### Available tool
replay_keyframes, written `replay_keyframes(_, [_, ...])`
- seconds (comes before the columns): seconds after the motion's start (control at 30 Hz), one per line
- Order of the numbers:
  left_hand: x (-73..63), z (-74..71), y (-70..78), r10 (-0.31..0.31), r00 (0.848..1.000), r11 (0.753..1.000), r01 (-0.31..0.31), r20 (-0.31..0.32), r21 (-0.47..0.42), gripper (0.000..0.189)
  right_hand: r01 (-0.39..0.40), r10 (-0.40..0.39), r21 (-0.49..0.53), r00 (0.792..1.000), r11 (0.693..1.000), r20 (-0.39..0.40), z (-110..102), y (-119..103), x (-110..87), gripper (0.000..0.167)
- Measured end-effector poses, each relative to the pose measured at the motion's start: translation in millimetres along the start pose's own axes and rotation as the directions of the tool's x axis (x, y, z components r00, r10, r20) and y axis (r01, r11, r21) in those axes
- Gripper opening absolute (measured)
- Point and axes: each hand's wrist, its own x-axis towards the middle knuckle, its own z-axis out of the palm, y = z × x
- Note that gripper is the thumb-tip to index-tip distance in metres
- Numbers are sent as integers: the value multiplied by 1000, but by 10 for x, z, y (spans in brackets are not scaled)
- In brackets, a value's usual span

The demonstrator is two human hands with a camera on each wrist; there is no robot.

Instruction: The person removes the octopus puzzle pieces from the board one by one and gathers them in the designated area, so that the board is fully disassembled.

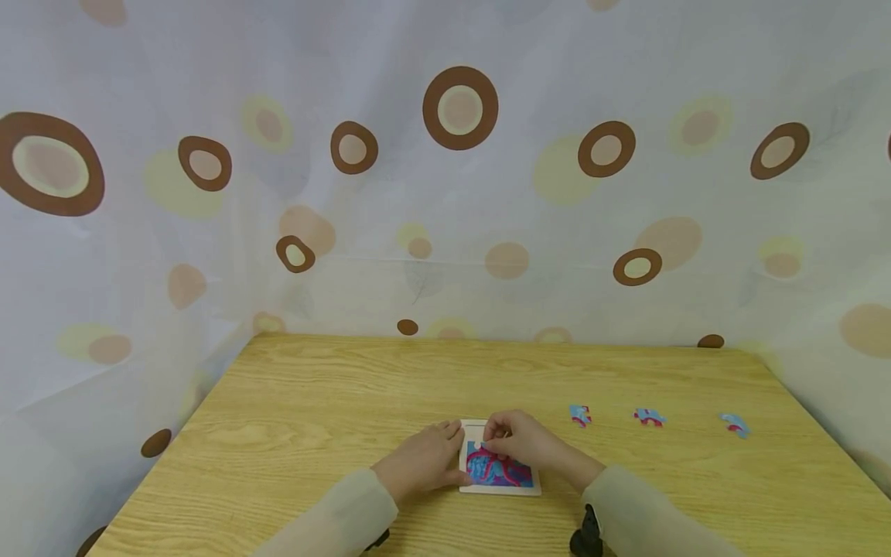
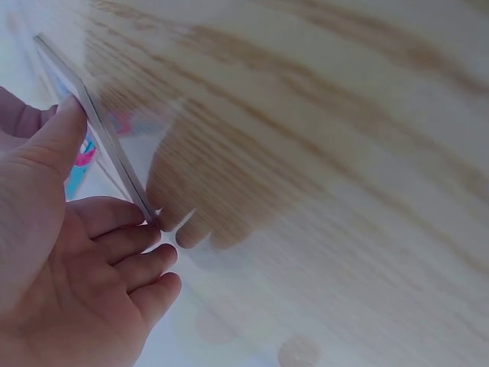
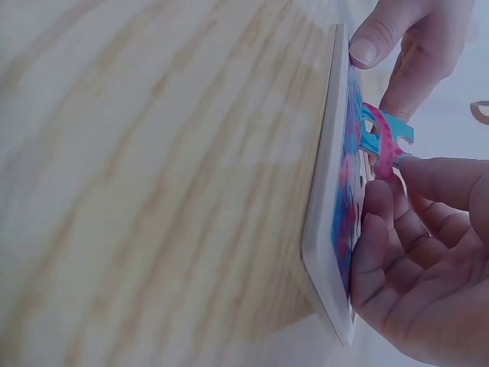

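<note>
A small puzzle board [image 1: 500, 489] with a pale frame and a blue, pink and purple picture lies on the table. My left hand [image 1: 423, 463] rests at its left side, thumb over the frame and fingertips along the edge; the left wrist view shows this hand [image 2: 84, 237] against the board's rim [image 2: 114, 145]. Over the picture, my right hand [image 1: 525, 442] pinches a blue and pink puzzle piece [image 3: 388, 141] between thumb and fingers. In the right wrist view the piece stands tilted at the picture surface, and the right hand's [image 3: 428, 245] lower fingers lie near the board.
Three loose puzzle pieces lie right of the board: one nearest it [image 1: 580, 415], a middle piece [image 1: 650, 417] and a far-right piece [image 1: 735, 425]. The wooden table [image 1: 334, 387] meets a patterned cloth [image 1: 390, 294] at its back and sides.
</note>
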Motion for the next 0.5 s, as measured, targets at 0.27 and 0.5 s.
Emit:
replay_keyframes(0.27, [32,7,19,-28,1000,999,28,9,23,70,-23,23,-32,1000,999,-1,18,-11,26,9])
replay_keyframes(0.5, [56,14,30,-31,1000,998,32,-1,48,64,-12,12,-17,1000,1000,-4,13,-7,24,10])
